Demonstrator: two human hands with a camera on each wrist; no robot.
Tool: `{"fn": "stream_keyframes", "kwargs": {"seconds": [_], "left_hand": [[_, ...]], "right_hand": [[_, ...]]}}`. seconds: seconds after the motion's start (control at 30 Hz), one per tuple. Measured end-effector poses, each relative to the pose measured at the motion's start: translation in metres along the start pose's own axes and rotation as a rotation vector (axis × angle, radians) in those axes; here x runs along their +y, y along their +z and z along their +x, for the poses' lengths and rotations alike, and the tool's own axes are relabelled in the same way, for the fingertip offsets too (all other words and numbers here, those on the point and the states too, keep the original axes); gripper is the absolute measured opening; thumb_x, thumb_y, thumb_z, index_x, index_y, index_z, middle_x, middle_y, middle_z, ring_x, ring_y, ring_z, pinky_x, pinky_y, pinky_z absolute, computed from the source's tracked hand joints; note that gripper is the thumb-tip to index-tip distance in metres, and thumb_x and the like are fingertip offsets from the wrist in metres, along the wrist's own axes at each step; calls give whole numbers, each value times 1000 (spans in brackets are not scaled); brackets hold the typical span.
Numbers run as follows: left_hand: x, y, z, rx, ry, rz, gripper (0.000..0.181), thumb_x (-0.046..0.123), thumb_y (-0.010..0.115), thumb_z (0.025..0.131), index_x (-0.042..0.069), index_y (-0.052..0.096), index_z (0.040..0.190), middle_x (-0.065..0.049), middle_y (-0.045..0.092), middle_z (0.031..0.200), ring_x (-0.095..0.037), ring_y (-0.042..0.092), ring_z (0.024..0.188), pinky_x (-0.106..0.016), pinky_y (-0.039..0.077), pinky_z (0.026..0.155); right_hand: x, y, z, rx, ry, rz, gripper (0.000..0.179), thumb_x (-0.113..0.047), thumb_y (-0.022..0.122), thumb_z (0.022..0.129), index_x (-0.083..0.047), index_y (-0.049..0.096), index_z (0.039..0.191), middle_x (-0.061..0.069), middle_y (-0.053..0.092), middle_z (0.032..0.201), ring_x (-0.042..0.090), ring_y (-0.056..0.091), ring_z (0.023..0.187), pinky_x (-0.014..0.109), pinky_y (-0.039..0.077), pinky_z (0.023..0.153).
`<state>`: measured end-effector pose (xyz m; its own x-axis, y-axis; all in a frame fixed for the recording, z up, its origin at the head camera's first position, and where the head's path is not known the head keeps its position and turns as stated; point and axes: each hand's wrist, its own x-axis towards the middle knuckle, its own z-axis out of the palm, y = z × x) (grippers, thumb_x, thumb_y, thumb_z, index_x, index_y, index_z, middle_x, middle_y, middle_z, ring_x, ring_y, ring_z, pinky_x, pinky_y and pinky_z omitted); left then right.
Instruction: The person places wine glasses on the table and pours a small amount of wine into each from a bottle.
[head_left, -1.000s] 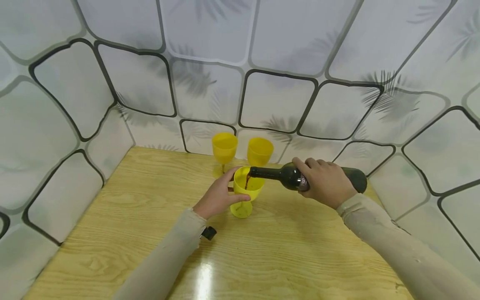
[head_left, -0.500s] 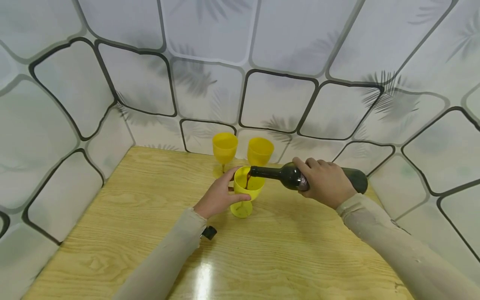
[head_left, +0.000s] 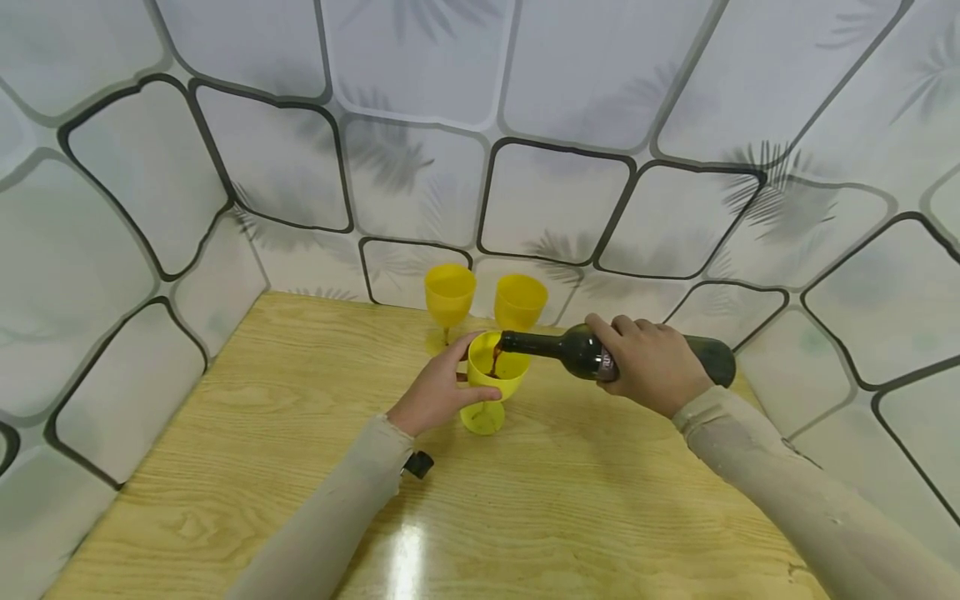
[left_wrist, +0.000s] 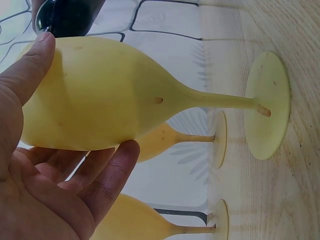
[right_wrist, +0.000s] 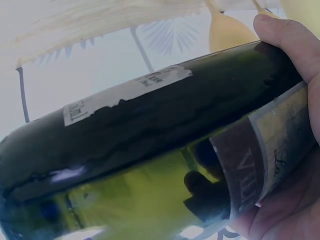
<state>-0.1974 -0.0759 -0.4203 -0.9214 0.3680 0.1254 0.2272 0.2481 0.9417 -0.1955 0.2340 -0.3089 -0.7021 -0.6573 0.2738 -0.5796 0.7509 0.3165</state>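
With its mouth over the rim of the front yellow goblet (head_left: 497, 387), a dark green wine bottle (head_left: 573, 350) lies nearly level in the head view. A thin stream of dark red liquid (head_left: 495, 362) runs from it into the bowl. My right hand (head_left: 652, 367) grips the bottle around its body; a torn label (right_wrist: 130, 92) shows in the right wrist view. Round the left side of the goblet's bowl, my left hand (head_left: 442, 392) holds it between thumb and fingers. The goblet is upright, its round foot (left_wrist: 267, 105) at the wooden tabletop.
Two more yellow goblets stand behind the front one, a left one (head_left: 450, 296) and a right one (head_left: 521, 302), close to the patterned wall (head_left: 420, 183). Walls enclose the wooden table (head_left: 300, 400) at the back and both sides. A black wrist device (head_left: 418, 464) sits by the left cuff.
Both hands, the bottle and the goblet hold almost the same position throughout. The red stream keeps running into the goblet, its shape shifting slightly.
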Motion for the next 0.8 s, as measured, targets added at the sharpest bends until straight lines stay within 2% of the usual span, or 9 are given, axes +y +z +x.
{"fn": "stream_keyframes", "kwargs": {"seconds": [0.8], "left_hand": [[-1,-1,-1,0,29,-5,81,34,85,87,29,41,156,9,55,142,-14,58,126,-39,53,104]], "right_hand": [[-1,-1,2,-37,8,3,75,-35,94,69,-11,49,124,11,62,88,31,64,66,48,58,56]]}}
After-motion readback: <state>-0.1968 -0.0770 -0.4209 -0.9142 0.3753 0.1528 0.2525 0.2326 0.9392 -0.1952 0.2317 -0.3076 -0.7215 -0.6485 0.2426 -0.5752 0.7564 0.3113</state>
